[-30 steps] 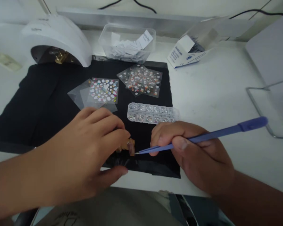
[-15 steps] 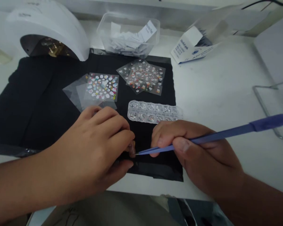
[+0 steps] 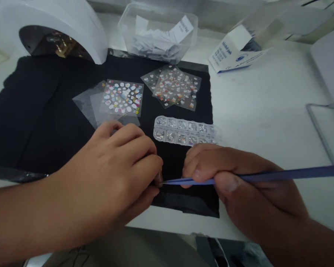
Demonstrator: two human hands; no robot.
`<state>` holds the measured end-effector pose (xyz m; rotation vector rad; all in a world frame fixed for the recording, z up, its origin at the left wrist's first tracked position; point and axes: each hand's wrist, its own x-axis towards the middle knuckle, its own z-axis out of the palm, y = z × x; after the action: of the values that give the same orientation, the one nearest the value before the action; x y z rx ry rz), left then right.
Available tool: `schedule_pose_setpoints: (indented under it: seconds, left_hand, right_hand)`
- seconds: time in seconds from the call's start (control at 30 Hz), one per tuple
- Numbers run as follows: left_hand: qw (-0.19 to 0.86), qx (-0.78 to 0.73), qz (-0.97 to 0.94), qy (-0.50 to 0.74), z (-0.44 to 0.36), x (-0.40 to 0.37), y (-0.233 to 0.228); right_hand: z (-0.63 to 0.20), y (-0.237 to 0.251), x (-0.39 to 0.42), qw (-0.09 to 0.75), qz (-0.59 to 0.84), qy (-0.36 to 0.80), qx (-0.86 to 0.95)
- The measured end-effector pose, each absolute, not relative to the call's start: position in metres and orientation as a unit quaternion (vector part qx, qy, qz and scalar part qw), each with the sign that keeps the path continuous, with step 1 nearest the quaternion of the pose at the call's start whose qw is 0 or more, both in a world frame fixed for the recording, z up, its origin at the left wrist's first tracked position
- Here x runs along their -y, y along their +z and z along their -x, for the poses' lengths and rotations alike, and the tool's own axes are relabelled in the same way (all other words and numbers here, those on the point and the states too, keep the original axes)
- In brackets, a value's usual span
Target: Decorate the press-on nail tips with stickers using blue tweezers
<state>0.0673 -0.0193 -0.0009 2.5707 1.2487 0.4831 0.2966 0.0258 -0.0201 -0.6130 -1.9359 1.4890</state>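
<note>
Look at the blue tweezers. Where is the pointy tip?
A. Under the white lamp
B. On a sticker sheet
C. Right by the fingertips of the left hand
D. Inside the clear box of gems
C: the blue tweezers, gripped by the right hand, stretch across the black cloth so that the tip meets the fingertips of the left hand, short of the gem box.

White tabletop [image 3: 267, 107] under soft, even light — black cloth [image 3: 39, 118] across its left side.
</note>
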Motion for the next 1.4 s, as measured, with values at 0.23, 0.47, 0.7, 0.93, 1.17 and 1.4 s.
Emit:
schedule_pose_setpoints:
  seconds: [0.23,0.47,0.7,0.93,1.17,1.4]
  left_hand:
    - [0.118,-0.432,-0.88,0.16,-0.0703,0.0174,-0.0019]
    - [0.115,-0.434,-0.879,0.163,-0.0688,0.0196,-0.0004]
    - [0.115,-0.433,-0.878,0.168,-0.0695,0.0187,-0.0019]
    - [0.118,-0.432,-0.878,0.169,-0.0685,0.0198,-0.0029]
    - [0.118,-0.433,-0.877,0.172,-0.0688,0.0204,-0.0021]
    - [0.119,-0.432,-0.877,0.174,-0.0688,0.0187,-0.0032]
  right_hand:
    - [-0.2951,-0.02,-0.026,0.316,0.219,0.551,0.74]
    - [-0.296,-0.0178,-0.0249,0.309,0.24,0.558,0.732]
    - [-0.2954,-0.019,-0.0256,0.312,0.231,0.557,0.734]
    - [-0.2946,-0.0195,-0.025,0.307,0.232,0.556,0.737]
    - [-0.2962,-0.0187,-0.0254,0.309,0.23,0.564,0.73]
    - [-0.2948,-0.0204,-0.0245,0.317,0.235,0.564,0.725]
